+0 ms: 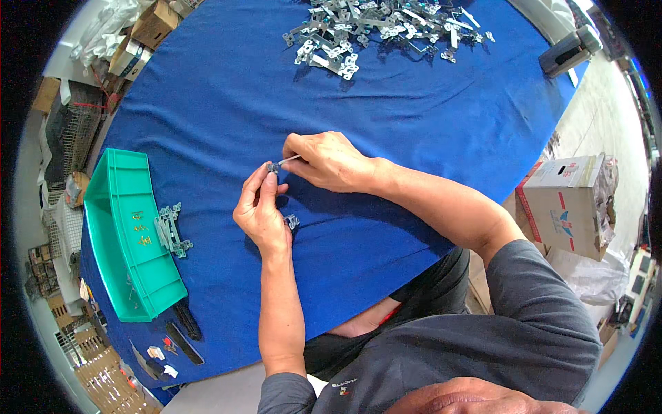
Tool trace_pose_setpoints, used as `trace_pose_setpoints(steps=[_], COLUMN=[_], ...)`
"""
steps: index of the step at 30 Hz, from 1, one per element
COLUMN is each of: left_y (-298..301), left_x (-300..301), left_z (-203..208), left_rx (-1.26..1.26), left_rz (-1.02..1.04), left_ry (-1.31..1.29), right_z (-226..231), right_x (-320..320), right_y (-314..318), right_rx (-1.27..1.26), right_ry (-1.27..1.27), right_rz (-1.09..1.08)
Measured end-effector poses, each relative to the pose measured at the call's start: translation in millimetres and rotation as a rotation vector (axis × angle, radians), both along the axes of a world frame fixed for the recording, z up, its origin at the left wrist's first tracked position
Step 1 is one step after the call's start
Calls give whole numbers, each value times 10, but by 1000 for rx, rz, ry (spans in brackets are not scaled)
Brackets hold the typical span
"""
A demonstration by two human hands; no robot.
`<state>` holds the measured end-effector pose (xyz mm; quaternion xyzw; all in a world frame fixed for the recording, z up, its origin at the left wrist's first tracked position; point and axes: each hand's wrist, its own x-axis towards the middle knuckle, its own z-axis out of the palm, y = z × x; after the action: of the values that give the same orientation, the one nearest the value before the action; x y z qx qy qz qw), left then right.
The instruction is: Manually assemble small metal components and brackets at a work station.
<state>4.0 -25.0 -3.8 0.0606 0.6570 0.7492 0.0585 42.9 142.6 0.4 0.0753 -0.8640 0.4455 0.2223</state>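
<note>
My left hand [259, 207] is closed on a small metal bracket. One end of the bracket [273, 168] sticks out at the fingertips, and what looks like its other end [292, 221] shows beside the palm; the middle is hidden. A thin, light-coloured rod-like tool [290, 159] is pinched in my right hand [331, 163], its tip at the bracket's far end. Whether the tip touches cannot be made out. Far off lies a heap of similar metal brackets [386, 34]. Several more brackets [171, 230] lie stacked by the green bin.
A green plastic bin [141, 238] stands at the left on the blue cloth [207, 124]. Near it lie a black strip [185, 343] and small scraps. At the far right edge is a dark cylindrical container [569, 52]. A cardboard box [562, 203] stands beyond the table's right edge.
</note>
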Motion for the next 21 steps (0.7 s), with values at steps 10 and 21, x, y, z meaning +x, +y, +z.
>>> trace_pose_setpoints(steps=[10,21], left_y=[4,-26], left_x=[-3,25], left_z=[-3,26], left_rx=[-40,-55], left_rz=[-19,-53], left_ry=[39,65], right_z=[-28,-21], right_x=[-27,-22], right_y=[11,-4], right_rx=[32,84], right_ry=[-38,-95], right_rz=[-8,-12])
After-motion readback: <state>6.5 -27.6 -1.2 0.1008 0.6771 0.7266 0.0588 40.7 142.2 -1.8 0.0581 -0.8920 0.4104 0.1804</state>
